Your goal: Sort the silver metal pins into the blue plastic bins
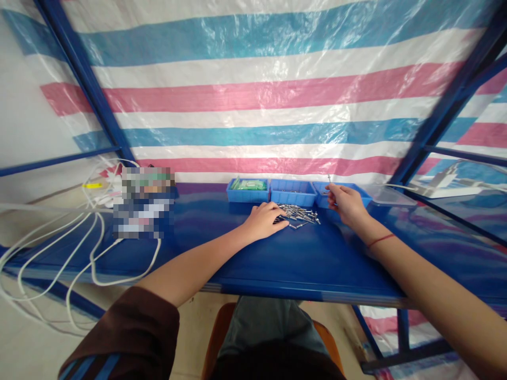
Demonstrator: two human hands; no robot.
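Observation:
A pile of thin silvery metal pieces that look like blind rivets (300, 213) lies on the blue table in front of the bins. My left hand (264, 220) rests at the left side of this pile, fingers stretched out and thumb apart, touching the nearest pieces. Over the front of the right blue bin (365, 200), my right hand (345, 205) pinches one slim rivet (329, 180), its pin pointing up. The middle blue bin (293, 199) has a few small metal pieces inside. What the right bin contains is mostly hidden by my right hand.
Left of the middle bin stands another blue bin (248, 197) with green packets. White cables (95, 253) loop over the table's left end beside blurred-out items. A clear plastic lid (390, 196) and a white power strip (451, 184) sit at the right. Blue frame posts flank the table.

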